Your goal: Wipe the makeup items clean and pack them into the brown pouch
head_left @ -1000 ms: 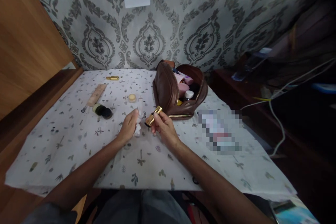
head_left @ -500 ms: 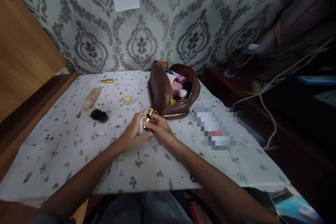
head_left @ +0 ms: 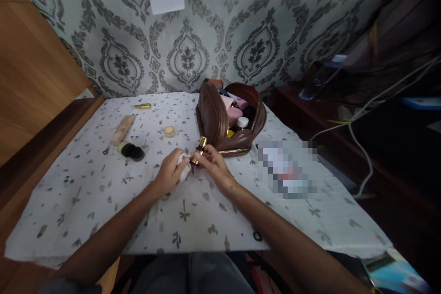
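Note:
My left hand [head_left: 168, 172] is closed around a crumpled white cloth or tissue [head_left: 183, 170]. In my right hand [head_left: 217, 167] I pinch a small gold and black cosmetic tube [head_left: 199, 151], which looks like a lipstick and stands tilted between the fingers. The cloth sits just left of the tube; whether they touch I cannot tell. Behind my hands an open brown makeup bag [head_left: 212, 121] holds pink items and a white-capped bottle [head_left: 242, 123]. To the left on the table lie a small round pot [head_left: 169, 131] and a slim gold tube [head_left: 142, 106].
A beige squeeze tube [head_left: 123, 129] and a dark-lidded jar [head_left: 130, 150] lie on the left of the patterned tablecloth [head_left: 103, 211]. A blurred-out item [head_left: 285, 172] is at right. Beyond the table's right edge are a clear bottle [head_left: 315, 82] and white cables [head_left: 370, 151].
My right hand has drawn the gold and black tube slightly away from the cloth and turned it more upright. More of the cloth shows in my left hand.

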A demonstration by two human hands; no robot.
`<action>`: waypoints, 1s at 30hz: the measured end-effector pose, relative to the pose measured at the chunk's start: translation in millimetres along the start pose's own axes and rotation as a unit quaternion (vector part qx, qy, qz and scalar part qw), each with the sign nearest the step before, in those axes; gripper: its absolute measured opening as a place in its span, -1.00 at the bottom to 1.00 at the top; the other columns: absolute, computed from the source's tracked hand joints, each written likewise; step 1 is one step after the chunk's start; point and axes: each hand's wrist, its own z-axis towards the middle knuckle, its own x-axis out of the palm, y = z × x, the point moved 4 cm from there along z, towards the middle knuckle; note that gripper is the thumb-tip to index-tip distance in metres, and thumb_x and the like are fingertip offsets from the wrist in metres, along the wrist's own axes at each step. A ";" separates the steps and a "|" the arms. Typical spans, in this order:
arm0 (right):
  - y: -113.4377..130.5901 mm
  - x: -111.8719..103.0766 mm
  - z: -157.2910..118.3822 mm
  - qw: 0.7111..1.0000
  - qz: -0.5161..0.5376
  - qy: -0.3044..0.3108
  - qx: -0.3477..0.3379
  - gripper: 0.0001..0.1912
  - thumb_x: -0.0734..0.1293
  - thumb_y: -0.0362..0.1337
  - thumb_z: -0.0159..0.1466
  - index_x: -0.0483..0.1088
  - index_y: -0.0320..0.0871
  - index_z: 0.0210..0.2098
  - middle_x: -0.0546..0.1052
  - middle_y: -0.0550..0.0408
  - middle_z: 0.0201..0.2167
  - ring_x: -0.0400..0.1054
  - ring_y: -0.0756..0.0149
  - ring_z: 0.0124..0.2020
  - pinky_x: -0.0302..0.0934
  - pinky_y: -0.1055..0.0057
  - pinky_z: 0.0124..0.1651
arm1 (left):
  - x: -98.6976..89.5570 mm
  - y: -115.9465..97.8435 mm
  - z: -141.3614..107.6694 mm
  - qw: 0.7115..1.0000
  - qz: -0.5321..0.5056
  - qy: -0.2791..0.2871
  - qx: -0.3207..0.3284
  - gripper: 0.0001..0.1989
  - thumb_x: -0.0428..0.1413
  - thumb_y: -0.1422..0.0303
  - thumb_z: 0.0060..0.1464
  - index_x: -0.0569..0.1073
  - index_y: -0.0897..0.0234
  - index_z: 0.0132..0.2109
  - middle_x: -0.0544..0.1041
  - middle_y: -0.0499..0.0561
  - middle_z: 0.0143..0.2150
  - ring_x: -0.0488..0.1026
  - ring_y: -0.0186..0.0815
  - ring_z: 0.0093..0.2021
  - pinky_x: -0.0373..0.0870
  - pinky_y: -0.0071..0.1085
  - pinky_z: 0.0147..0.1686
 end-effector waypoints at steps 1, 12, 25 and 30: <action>-0.1 0.1 -0.2 1.000 -0.015 0.003 0.004 -0.44 0.53 0.14 0.00 0.26 -0.07 -0.30 0.49 0.23 -0.43 0.38 0.38 -0.42 0.24 0.48 -0.40 | -2.5 -0.1 1.0 1.000 -0.018 -0.014 -0.012 -0.73 -0.06 0.15 0.31 0.37 0.24 -0.21 0.45 -0.04 -0.34 0.40 -0.30 -0.31 0.35 -0.39 -0.22; 3.0 2.6 -6.1 0.948 -0.302 0.029 -0.092 -0.78 0.47 -0.15 0.10 0.45 -0.11 -0.33 0.33 0.27 -0.56 0.13 0.42 -0.50 0.00 0.47 -0.43 | -10.0 5.8 7.5 0.982 -0.168 -0.015 -0.082 -0.62 0.08 0.05 0.21 0.50 0.25 -0.06 0.50 0.00 -0.27 0.39 -0.28 -0.28 0.30 -0.44 -0.26; 14.4 9.5 -14.1 0.878 -0.435 -0.011 -0.200 -0.89 0.39 -0.36 0.10 0.35 -0.09 -0.46 0.38 0.20 -0.50 0.22 0.35 -0.45 0.06 0.42 -0.32 | -11.4 7.8 7.8 0.987 -0.140 0.000 -0.078 -0.65 0.03 0.05 0.24 0.43 0.28 -0.23 0.45 -0.05 -0.37 0.34 -0.33 -0.35 0.26 -0.46 -0.28; 10.5 8.1 -11.7 0.919 -0.367 0.027 -0.145 -0.86 0.41 -0.21 0.15 0.40 -0.11 -0.44 0.35 0.22 -0.54 0.18 0.39 -0.48 0.04 0.45 -0.39 | -13.3 7.3 9.5 0.986 -0.149 0.001 -0.075 -0.62 0.05 0.02 0.21 0.45 0.28 -0.24 0.45 -0.06 -0.39 0.33 -0.33 -0.37 0.26 -0.45 -0.29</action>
